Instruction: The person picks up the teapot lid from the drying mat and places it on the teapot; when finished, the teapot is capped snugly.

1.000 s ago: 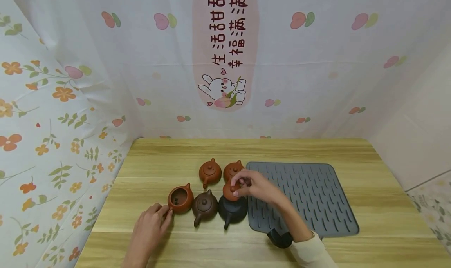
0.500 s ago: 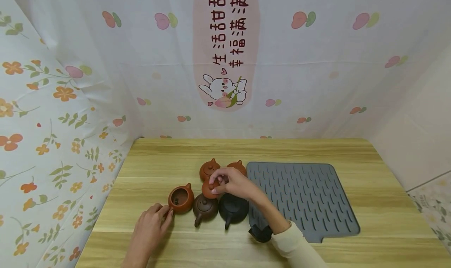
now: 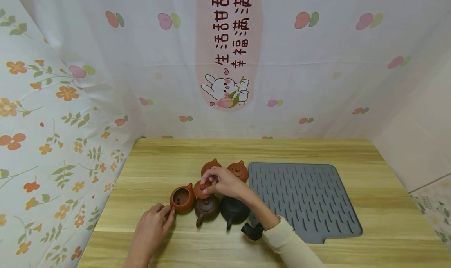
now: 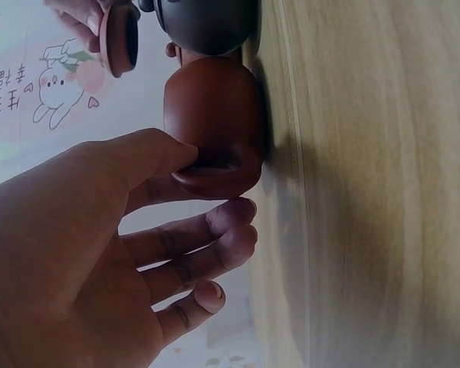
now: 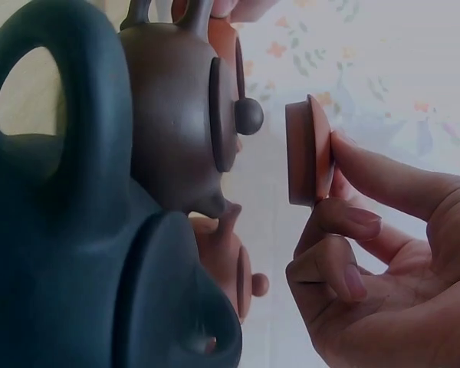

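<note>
Right wrist only: lid (image 5: 307, 150) clear above brown teapot (image 5: 176, 115).

The head view is bright and evenly lit from above, sharp across the wooden table (image 3: 317, 150), with only soft, short shadows under the teapots and a mild wide-angle bend at the curtain (image 3: 53, 103) edges. Both wrist views are much dimmer and bluish, turned sideways, with the pale backdrop lit behind dark foreground shapes. In the right wrist view the black teapot (image 5: 77, 253) sits close to the lens, soft and nearly silhouetted, while the left hand (image 4: 100, 261) looks slightly blurred in its own view.
</note>
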